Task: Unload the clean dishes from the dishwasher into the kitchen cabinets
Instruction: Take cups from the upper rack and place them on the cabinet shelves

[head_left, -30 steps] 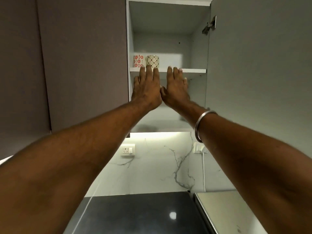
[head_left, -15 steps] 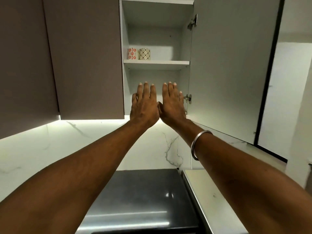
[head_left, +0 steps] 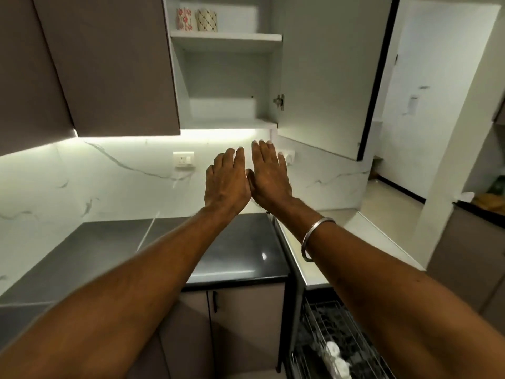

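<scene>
Okay, holding nothing in left hand (head_left: 226, 181) or right hand (head_left: 269, 176), both loosely open. Reach down to dishwasher rack (head_left: 322, 318) at 5 o'clock, grip one white dish (head_left: 332, 348) firmly.

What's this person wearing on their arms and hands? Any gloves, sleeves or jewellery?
No sleeves or gloves in view: the left hand and right hand are bare, with no rings that I can see. The only thing worn is a plain, smooth, silver-coloured metal bangle on the right wrist; the left wrist has nothing on it.
</scene>
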### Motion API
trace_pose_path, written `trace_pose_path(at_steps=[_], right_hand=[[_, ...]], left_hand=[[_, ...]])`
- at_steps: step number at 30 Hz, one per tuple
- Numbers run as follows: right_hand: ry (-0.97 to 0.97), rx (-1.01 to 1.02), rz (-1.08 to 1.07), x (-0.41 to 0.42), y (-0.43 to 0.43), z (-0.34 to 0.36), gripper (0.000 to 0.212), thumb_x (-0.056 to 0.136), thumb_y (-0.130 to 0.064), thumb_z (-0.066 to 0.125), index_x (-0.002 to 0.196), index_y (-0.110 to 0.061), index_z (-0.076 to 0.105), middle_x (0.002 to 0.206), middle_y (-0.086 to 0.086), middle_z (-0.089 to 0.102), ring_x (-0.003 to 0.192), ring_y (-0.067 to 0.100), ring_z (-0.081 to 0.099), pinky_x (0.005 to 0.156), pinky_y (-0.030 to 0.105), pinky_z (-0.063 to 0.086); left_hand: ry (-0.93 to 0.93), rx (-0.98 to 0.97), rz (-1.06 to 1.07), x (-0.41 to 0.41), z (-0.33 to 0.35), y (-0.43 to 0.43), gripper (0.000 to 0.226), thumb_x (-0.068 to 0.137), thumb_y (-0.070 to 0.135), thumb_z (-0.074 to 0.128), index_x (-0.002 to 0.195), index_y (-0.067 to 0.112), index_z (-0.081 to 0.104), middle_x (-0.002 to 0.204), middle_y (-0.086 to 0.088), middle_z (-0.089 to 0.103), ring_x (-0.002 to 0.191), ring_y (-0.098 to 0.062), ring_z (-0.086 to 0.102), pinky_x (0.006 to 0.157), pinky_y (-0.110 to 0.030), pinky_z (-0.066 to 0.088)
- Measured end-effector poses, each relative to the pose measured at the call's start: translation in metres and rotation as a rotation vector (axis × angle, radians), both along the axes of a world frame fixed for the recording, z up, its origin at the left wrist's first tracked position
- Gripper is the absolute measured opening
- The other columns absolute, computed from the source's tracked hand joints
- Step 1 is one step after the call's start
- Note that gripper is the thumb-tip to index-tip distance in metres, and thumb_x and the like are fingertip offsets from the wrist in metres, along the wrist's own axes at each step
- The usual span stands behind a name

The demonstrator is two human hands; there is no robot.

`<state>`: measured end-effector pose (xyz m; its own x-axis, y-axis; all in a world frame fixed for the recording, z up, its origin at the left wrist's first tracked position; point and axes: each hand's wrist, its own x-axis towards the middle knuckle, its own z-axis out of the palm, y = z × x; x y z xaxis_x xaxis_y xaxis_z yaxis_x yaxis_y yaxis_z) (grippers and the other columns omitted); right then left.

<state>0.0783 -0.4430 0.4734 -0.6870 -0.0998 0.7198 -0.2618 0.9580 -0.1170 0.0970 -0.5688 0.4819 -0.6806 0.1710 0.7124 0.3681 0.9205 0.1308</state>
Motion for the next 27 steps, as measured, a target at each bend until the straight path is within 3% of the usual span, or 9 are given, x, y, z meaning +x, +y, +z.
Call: trace_pose_path(at_steps=[3, 6, 8, 18, 27], right_hand=[[-0.009, -0.057, -0.002, 0.020, 0.010, -0.034, 0.064, 0.101, -0.024, 0.049, 0.157, -0.009, 0.023, 0.161, 0.014, 0.030, 0.151, 0.031, 0.021, 0.122, 0.054, 0.021], [0.023, -0.066, -0.022, 0.041, 0.020, -0.064, 0.058, 0.094, -0.021, 0.051, 0.148, -0.004, 0.039, 0.141, 0.014, 0.051, 0.129, 0.032, 0.047, 0.106, 0.051, 0.040], [-0.003, -0.107, -0.062, 0.065, 0.031, -0.093, 0.055, 0.092, -0.021, 0.051, 0.144, -0.004, 0.045, 0.129, 0.011, 0.057, 0.118, 0.029, 0.053, 0.099, 0.047, 0.044], [-0.166, -0.259, -0.183, 0.191, 0.098, -0.203, 0.043, 0.097, -0.031, 0.049, 0.133, -0.008, 0.052, 0.119, 0.011, 0.061, 0.107, 0.027, 0.056, 0.094, 0.045, 0.047], [-0.378, -0.384, -0.335, 0.265, 0.215, -0.288, 0.040, 0.096, -0.029, 0.053, 0.134, -0.018, 0.051, 0.126, 0.005, 0.055, 0.114, 0.026, 0.049, 0.093, 0.045, 0.046]], left_hand=[[-0.068, 0.011, -0.081, 0.015, -0.029, 0.009, 0.056, 0.102, 0.028, 0.050, 0.154, 0.014, 0.037, 0.153, -0.010, 0.045, 0.138, -0.031, 0.043, 0.108, -0.046, 0.040], [-0.104, 0.032, -0.132, 0.032, -0.054, 0.017, 0.051, 0.101, 0.026, 0.050, 0.150, 0.014, 0.042, 0.142, -0.011, 0.052, 0.127, -0.031, 0.050, 0.099, -0.045, 0.043], [-0.163, 0.034, -0.200, 0.047, -0.085, 0.029, 0.048, 0.101, 0.025, 0.050, 0.147, 0.014, 0.046, 0.138, -0.011, 0.054, 0.124, -0.031, 0.052, 0.098, -0.045, 0.045], [-0.338, 0.074, -0.433, 0.131, -0.194, 0.102, 0.026, 0.099, 0.024, 0.051, 0.123, 0.015, 0.057, 0.119, -0.008, 0.058, 0.106, -0.025, 0.058, 0.089, -0.045, 0.054], [-0.539, 0.069, -0.474, 0.183, -0.277, 0.203, 0.031, 0.101, 0.030, 0.056, 0.130, 0.020, 0.054, 0.126, -0.002, 0.055, 0.108, -0.022, 0.059, 0.083, -0.044, 0.057]])
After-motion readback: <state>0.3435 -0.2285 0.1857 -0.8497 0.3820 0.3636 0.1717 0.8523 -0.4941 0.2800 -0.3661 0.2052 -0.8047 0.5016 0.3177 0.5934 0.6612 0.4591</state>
